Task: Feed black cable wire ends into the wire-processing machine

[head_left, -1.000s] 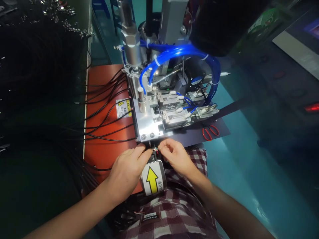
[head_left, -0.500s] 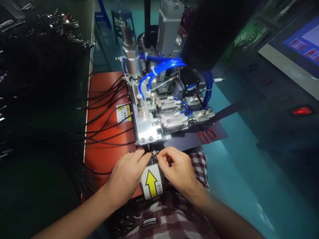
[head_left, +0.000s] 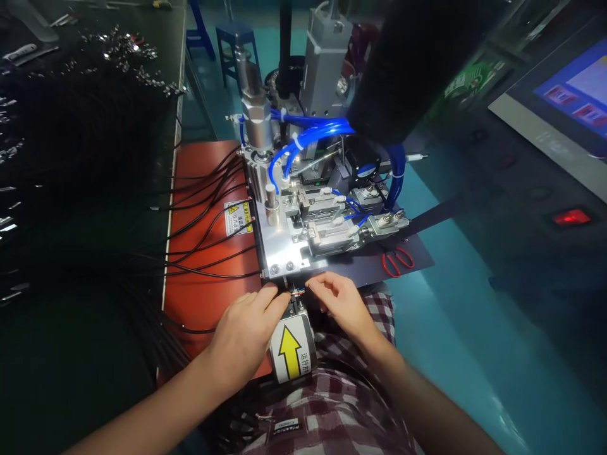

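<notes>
A short bundle of thin coloured wires sticks out to the right from the fingertips of my left hand. That hand is closed in a pinch just above a small black fixture, on the near side of the machine. Most of what it grips is hidden behind the fingers. My right hand is also pinched, its fingertips close to the wire ends; I cannot make out anything between them. Below the wires is a rounded housing with a yellow arrow label. Beyond both hands stands the metal machine.
Black cables cross an orange-red plate on the left. Blue air tubes arch over the machine. Red-handled scissors lie on a dark plate at right. A screen and a red-lit switch are farther right.
My right hand has moved slightly up and right, away from my left fingertips, and more of the coloured wires shows. My left hand keeps its pinch in about the same place.
</notes>
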The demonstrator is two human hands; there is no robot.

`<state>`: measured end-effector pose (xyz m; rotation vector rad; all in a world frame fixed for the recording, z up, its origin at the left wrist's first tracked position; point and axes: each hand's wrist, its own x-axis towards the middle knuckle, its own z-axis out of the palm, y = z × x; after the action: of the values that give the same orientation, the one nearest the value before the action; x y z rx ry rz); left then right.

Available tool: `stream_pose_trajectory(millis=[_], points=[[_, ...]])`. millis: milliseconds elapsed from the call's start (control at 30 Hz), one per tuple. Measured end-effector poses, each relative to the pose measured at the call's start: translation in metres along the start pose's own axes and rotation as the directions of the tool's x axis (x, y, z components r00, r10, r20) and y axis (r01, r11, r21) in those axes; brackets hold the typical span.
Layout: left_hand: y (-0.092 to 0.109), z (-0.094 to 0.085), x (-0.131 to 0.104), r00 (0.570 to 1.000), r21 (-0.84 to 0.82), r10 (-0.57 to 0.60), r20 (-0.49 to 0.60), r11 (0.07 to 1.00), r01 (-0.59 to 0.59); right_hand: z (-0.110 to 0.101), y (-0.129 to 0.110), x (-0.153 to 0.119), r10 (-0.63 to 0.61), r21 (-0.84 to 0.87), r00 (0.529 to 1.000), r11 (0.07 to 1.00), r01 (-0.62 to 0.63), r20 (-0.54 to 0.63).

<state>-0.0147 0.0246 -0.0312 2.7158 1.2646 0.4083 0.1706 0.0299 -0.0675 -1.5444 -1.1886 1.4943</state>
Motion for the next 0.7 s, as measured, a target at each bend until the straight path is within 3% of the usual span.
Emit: stream_pose_trajectory(millis=[167, 300, 400, 567, 700], points=[[0.000, 0.000, -0.001, 1.000, 0.028, 0.001, -0.001, 1.000, -0.001, 0.016, -0.006, -0.003, -0.160, -0.162, 0.984, 0.976, 0.144, -0.084], [0.000, 0.001, 0.000, 1.000, 0.027, 0.002, 0.003, 1.000, -0.002, 0.028, -0.009, -0.004, -0.195, -0.037, 0.959, 0.981, 0.192, -0.204], [0.000, 0.001, 0.001, 1.000, 0.025, -0.005, 0.007, 1.000, 0.004, 0.030, -0.008, -0.005, -0.157, 0.085, 0.967, 0.981, 0.177, -0.203], [0.000, -0.001, 0.000, 1.000, 0.011, -0.014, 0.028, 1.000, 0.013, 0.025, -0.003, -0.008, -0.088, 0.089, 0.981, 0.990, 0.105, -0.175], [0.000, -0.001, -0.001, 0.998, 0.024, -0.020, 0.052, 1.000, 0.018, 0.020, -0.003, -0.004, 0.044, 0.249, 0.997, 0.968, -0.025, -0.070]])
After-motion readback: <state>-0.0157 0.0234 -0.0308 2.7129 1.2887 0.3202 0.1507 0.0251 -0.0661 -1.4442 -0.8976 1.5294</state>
